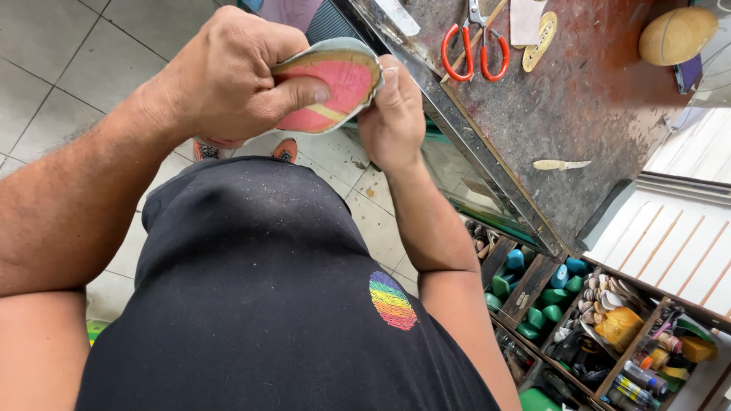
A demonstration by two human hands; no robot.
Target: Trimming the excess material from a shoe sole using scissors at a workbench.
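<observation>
While I stand over the tiled floor (68,46), I hold the sole (335,84) up in front of my chest, both hands on it. My left hand (228,76) wraps its near end, thumb pressed flat across the pink face and fingers curled behind, so that grip is closed on the sole. My right hand (392,114) pinches the far rim, fingers behind the grey edge; that grip is pressed on it too. It looks light and thin, and I judge it bendy rather than stiff, with a pale edge layer that may peel, so the rim and the broad face are the places to hold. To my right is the table (594,114), scuffed and dark, with red scissors (476,49), a small knife (560,164) and a tan round block (676,34) on it. Below it, open drawers (601,320) hold green and blue bits.
</observation>
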